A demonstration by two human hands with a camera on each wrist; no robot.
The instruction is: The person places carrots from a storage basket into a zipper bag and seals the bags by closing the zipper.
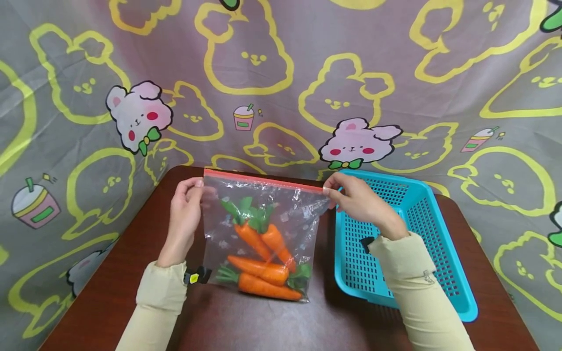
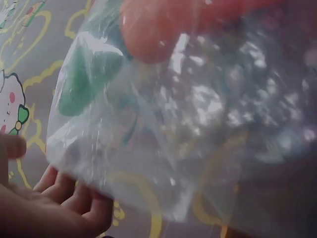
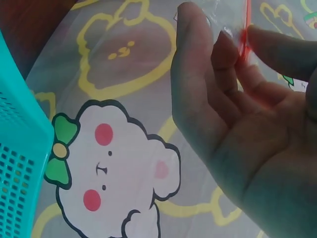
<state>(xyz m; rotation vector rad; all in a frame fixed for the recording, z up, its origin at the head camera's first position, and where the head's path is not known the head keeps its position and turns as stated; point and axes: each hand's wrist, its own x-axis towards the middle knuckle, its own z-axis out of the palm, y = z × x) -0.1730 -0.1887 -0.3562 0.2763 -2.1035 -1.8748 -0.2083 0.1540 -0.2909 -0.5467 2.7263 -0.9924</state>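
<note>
A clear zip bag [image 1: 263, 195] with a red zip strip [image 1: 268, 180] along its top stands upright over the table. Several orange carrots [image 1: 263, 268] with green leafy tops lie inside it, two slanting above two lower ones. My right hand [image 1: 357, 202] pinches the strip's right end between thumb and fingertips. At the bag's upper left edge is my left hand [image 1: 184, 209]; its fingers [image 2: 74, 198] reach behind the plastic, while the thumb [image 2: 15, 146] stands apart from it. Close up, a carrot [image 2: 153, 34] shows blurred through the shiny film.
A turquoise plastic basket [image 1: 340, 263] with slotted walls stands right of the bag, partly under my right forearm. The dark brown table [image 1: 145, 234] ends at a patterned cloth [image 1: 263, 122] behind and at the sides.
</note>
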